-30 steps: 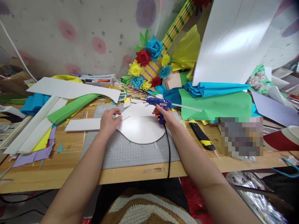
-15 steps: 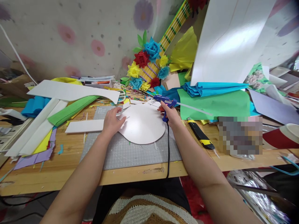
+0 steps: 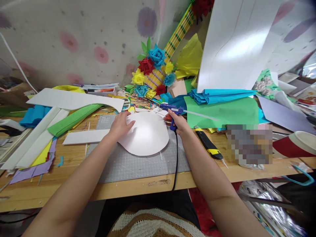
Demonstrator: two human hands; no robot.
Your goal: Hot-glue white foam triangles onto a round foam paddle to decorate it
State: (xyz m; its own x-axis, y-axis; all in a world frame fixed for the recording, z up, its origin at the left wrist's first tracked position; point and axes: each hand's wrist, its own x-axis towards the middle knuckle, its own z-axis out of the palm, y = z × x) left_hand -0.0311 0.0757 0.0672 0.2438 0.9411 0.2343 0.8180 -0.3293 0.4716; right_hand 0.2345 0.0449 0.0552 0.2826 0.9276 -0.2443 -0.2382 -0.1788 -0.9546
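A white guitar-shaped foam board [image 3: 145,135] lies flat, its rounded body on a grey cutting mat [image 3: 145,169] and its straight neck pointing left. My left hand [image 3: 120,125] rests over the place where neck meets body, thumb apart from the fingers and nothing gripped. In my right hand [image 3: 179,121] is a blue hot glue gun [image 3: 172,109], wrapped by the fingers at its handle. Its nozzle points left above the board's far right edge. A clear glue stick [image 3: 202,115] sticks out of its back, and a black cord hangs over the table edge.
A finished paper guitar [image 3: 158,77] with paper flowers leans on the wall. Right of my arm lies a black and yellow utility knife [image 3: 208,143], near a red and white cup [image 3: 293,144]. Another white foam piece [image 3: 74,98] and rolled papers [image 3: 74,120] lie left.
My left hand has slid slightly right and away from me over the board. The foam board has shifted a little to the left. The glue gun stays in my right hand.
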